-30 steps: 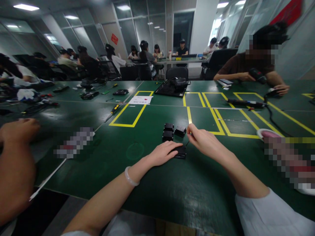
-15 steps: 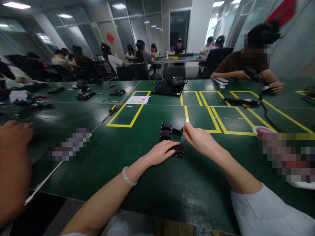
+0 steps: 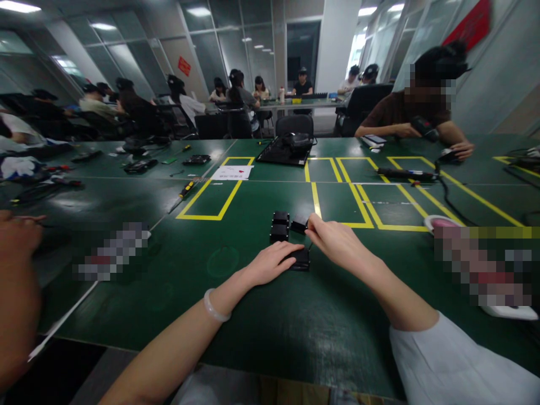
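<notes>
My left hand (image 3: 272, 263) lies over a black box-shaped part (image 3: 301, 260) on the green table, thumb on the near side and fingers across its top. Its fingers hide much of that part. Just to the right and above, my right hand (image 3: 327, 233) is closed in a pinch. From its fingertips a thin dark tool shaft (image 3: 311, 246) slants down to the part's right end; the grip hides the rest of it. Beyond my left hand stand two similar black blocks (image 3: 279, 225), one behind the other. Another black block (image 3: 298, 224) sits beside them, close to my right fingertips.
Yellow tape outlines (image 3: 202, 217) mark the green table (image 3: 253, 332). A yellow-and-black screwdriver (image 3: 186, 189) and a white paper (image 3: 232, 172) lie left of centre. A white-rimmed tray (image 3: 430, 224) is at right. Across the table a co-worker (image 3: 405, 109) holds a dark power tool. Another person's arm (image 3: 17, 298) is at left.
The whole view has shifted slightly. My right hand has turned a little at the tool, while my left hand stays on the black part.
</notes>
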The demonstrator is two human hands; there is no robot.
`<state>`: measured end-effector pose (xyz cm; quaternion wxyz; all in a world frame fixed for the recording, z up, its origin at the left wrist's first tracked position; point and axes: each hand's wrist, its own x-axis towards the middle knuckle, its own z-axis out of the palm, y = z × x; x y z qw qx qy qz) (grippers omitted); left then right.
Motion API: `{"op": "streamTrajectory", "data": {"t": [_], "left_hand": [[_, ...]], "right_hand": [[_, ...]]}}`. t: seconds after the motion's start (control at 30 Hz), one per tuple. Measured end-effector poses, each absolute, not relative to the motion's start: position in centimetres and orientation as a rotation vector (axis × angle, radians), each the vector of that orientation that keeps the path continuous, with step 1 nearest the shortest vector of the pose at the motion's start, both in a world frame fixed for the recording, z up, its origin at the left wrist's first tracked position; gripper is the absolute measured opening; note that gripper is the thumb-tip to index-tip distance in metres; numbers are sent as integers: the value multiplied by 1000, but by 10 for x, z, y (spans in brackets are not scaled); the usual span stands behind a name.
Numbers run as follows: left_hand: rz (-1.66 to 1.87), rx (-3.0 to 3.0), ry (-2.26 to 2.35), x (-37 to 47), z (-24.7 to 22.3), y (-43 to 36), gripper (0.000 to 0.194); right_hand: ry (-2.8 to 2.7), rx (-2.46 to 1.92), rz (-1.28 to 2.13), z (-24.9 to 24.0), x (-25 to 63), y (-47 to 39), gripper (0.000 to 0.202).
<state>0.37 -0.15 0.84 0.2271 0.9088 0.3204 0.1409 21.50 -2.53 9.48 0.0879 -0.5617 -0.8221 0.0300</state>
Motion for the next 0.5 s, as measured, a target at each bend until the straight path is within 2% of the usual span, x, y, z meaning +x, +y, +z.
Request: {"op": "streamTrajectory", "data": {"t": [0.2,0.4,0.5], "left_hand": [[389,2501,892,3,7,-2,40],[383,2503,899,4,8,-2,40],[385,2507,891,3,7,-1,40]], "right_hand": [[-2430,-1625,134,96,220,-24,15],[-2420,-1777,20,99,212,-26,25],[-2454,-1749,50,98,213,-26,23]]}}
